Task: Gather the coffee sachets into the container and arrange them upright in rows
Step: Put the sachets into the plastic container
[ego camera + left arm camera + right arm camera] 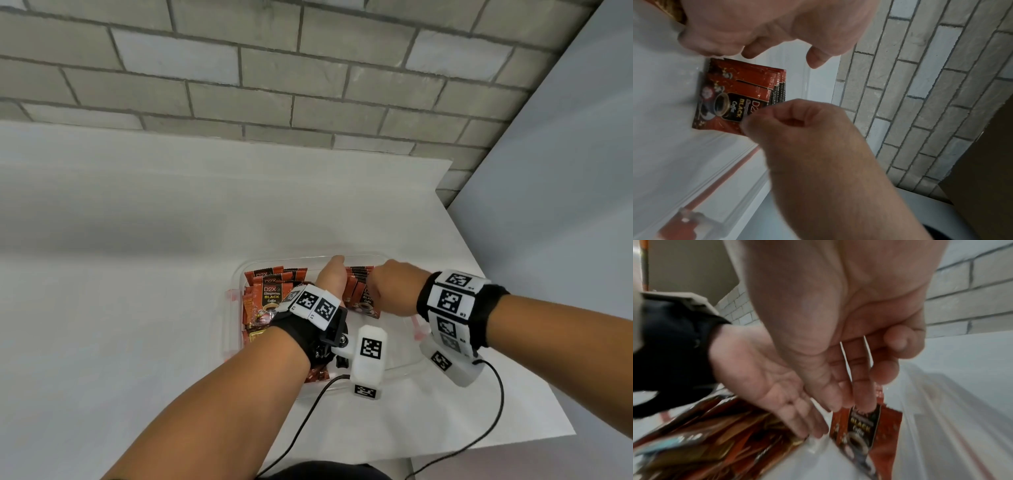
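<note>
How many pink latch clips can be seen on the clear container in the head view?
2. One clip on the container's left wall, by the loose sachets; the other clip on its right wall, below the right wrist. The arms may hide more.

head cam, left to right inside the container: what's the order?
Loose pile of sachets → left hand → upright row of sachets → right hand → bare container wall, pink latch.
</note>
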`<state>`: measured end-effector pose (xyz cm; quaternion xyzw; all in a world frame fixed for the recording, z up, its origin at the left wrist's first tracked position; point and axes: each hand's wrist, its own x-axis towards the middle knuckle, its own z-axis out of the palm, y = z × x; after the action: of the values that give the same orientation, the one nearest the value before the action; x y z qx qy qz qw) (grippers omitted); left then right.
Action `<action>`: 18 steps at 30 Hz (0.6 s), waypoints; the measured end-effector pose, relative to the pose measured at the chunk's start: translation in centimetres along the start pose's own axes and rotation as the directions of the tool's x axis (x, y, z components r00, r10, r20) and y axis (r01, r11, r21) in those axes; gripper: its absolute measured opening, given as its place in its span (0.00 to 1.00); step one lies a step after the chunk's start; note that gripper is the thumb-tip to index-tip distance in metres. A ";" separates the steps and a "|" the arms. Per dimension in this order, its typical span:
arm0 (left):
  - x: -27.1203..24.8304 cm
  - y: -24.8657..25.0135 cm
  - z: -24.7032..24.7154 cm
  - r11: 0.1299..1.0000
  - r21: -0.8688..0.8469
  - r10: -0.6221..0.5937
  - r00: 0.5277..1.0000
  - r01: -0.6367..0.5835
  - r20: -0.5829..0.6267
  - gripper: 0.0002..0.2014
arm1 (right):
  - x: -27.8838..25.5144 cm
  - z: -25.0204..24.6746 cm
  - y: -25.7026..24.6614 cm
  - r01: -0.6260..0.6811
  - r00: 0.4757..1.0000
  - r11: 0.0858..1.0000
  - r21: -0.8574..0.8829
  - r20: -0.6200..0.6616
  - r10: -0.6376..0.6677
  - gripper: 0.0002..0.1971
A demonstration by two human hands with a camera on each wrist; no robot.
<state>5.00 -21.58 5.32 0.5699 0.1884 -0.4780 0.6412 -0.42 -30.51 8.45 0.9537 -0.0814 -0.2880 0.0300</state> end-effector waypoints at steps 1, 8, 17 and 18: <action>0.0 0.1 0.0 1.000 -0.004 -0.007 1.000 0.007 0.002 0.20 | -0.2 0.4 -0.4 0.029 0.999 1.000 -0.007 0.039 -0.028 0.06; 0.9 0.1 0.0 0.999 -0.032 -0.028 0.999 0.029 0.020 0.20 | -0.6 1.2 -2.4 0.160 0.946 0.953 -0.256 0.315 -0.074 0.12; 1.8 -0.2 -0.3 0.998 -0.052 -0.022 0.997 0.026 0.077 0.16 | 0.2 0.6 -3.2 0.153 0.925 0.918 -0.365 0.380 -0.003 0.23; 1.8 -0.2 -0.3 0.998 -0.063 -0.016 0.997 0.021 0.077 0.17 | 0.2 0.6 -3.2 0.148 0.927 0.916 -0.373 0.375 0.003 0.22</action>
<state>5.78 -21.97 3.73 0.5288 0.1843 -0.4991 0.6613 -0.12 -27.36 7.50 0.8592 0.0102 -0.4729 0.1950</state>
